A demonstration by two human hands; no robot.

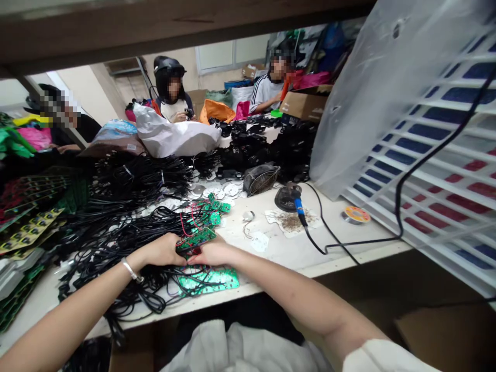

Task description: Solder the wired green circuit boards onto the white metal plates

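Note:
My left hand [163,250], with a bracelet at the wrist, is closed on the left end of a small green circuit board [199,237]. My right hand [213,252] grips the same board from the right, its fingers close to the left ones. Red wires show between the hands. Below them a larger green board [217,280] lies at the table edge with black cables across it. A tangle of black cables [135,232] spreads to the left and behind, and more small green boards [215,206] lie just beyond my hands.
A soldering iron [299,206] rests in its holder, with its cord running right. Near it are a solder reel [355,214], a small fan [261,179] and a plastic-covered white rack [422,139]. Stacked boards [31,232] stand left. Several people sit across the table.

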